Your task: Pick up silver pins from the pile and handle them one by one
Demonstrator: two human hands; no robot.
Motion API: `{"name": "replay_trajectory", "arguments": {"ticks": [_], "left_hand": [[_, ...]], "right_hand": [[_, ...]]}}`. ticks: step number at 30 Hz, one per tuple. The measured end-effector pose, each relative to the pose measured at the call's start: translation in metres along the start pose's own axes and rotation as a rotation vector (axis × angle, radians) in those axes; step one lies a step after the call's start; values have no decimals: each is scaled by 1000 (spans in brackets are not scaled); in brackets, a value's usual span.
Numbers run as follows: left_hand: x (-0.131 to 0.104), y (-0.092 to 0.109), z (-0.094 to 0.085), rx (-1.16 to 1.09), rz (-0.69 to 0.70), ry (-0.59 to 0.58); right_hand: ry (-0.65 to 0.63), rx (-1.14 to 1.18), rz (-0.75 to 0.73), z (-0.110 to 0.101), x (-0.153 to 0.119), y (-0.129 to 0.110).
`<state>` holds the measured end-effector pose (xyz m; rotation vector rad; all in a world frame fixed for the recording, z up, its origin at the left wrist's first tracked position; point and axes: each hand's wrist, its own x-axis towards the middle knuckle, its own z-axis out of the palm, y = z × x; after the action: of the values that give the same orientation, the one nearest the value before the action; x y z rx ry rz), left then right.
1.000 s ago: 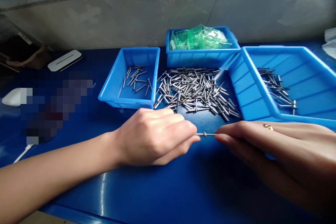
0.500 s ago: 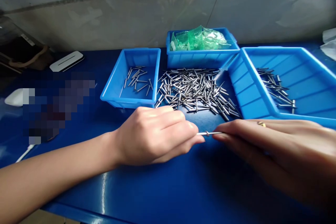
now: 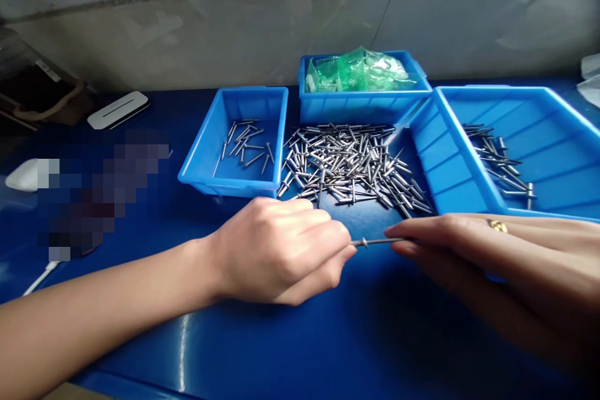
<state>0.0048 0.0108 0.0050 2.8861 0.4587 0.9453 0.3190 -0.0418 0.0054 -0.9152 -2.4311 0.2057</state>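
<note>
A blind rivet (image 3: pixel 375 241) spans the gap between my hands, lying roughly level above the blue table. My left hand (image 3: pixel 285 253) is closed on one end, its body hidden inside the fingers; the flange shows just outside them. Thumb and fingertips of my right hand (image 3: pixel 497 256), which wears a ring, pinch the thin pin at the other end. Behind my hands lies a heap of loose blind rivets (image 3: pixel 347 159). Some rivets sit in the small left blue bin (image 3: pixel 229 186), and several more in the large right blue bin (image 3: pixel 482 175).
At the back, a blue bin (image 3: pixel 360 106) holds green plastic bags (image 3: pixel 354 72). A white flat device (image 3: pixel 119 109) and a white object (image 3: pixel 28 175) with a blurred patch beside it lie on the left. The wall (image 3: pixel 187 44) closes off the table's (image 3: pixel 262 350) far side.
My right hand has shifted slightly right, and a longer stretch of the rivet's pin shows between the hands. The flange sits a little farther left. Both hands keep their grip.
</note>
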Motion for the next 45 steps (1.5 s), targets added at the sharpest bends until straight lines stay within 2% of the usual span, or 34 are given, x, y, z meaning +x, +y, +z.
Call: {"name": "replay_trajectory", "arguments": {"ticks": [3,6,10,15,18,24,28,34,37,40,45], "left_hand": [[0,1,-1,-6,-25,19],[-2,2,-1,-12,-39,70],[-3,3,-4,-56,-18,133],[1,4,-17,-203,36,-3],[2,5,-21,-195,38,-43],[-3,3,-10,-25,18,97],[-3,-1,-2,5,10,18],[1,-1,-2,2,65,-56],[1,-1,-1,23,57,-31],[-1,-2,0,34,19,18],[-2,-1,-5,-42,20,72]], "right_hand": [[-42,-6,-39,2,-1,-1],[-84,49,-14,9,1,-5],[-89,145,-14,18,3,-12],[-83,194,42,21,1,-13],[-79,176,50,20,1,-10],[-105,54,31,8,5,-4],[-35,35,6,-1,4,-6],[-17,58,-24,-5,4,-13],[4,12,-25,-7,5,-11],[-29,-33,-43,-6,3,-7],[-72,45,-4,10,-4,-6]]}}
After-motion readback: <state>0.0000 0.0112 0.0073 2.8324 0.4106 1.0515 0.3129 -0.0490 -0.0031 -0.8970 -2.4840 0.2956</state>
